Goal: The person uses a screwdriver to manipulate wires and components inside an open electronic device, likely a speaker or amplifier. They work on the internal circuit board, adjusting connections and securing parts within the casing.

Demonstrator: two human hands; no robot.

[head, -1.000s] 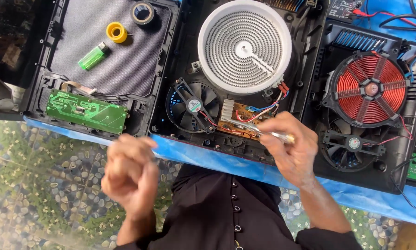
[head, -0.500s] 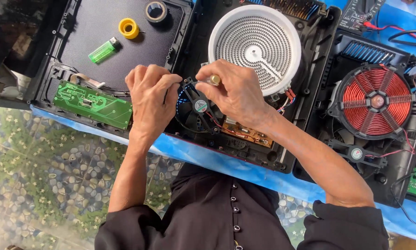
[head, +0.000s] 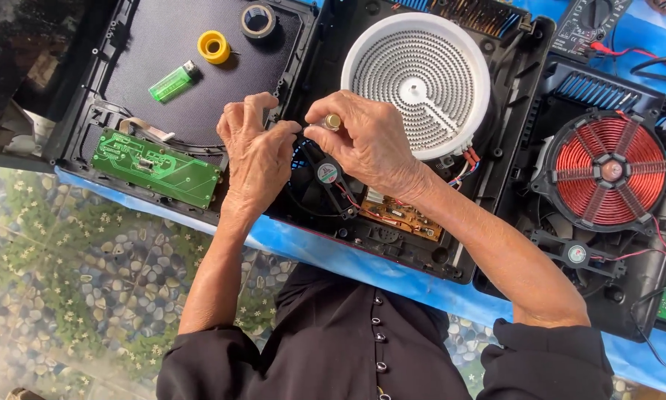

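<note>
The right hand (head: 370,144) pinches a small brass piece (head: 333,121) above the cooling fan (head: 325,174) of the opened cooker (head: 392,244). The left hand (head: 255,152), fingers curled, meets it there; whether it grips anything is hidden.

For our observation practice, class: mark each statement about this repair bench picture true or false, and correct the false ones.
1. The green lighter lies on the black panel. True.
2. The right hand holds a small brass-coloured part. True.
3. The left hand grips the yellow tape roll. False: the roll lies apart on the panel.
4. The red coil sits left of the white heating disc. False: it sits to the right.
</note>
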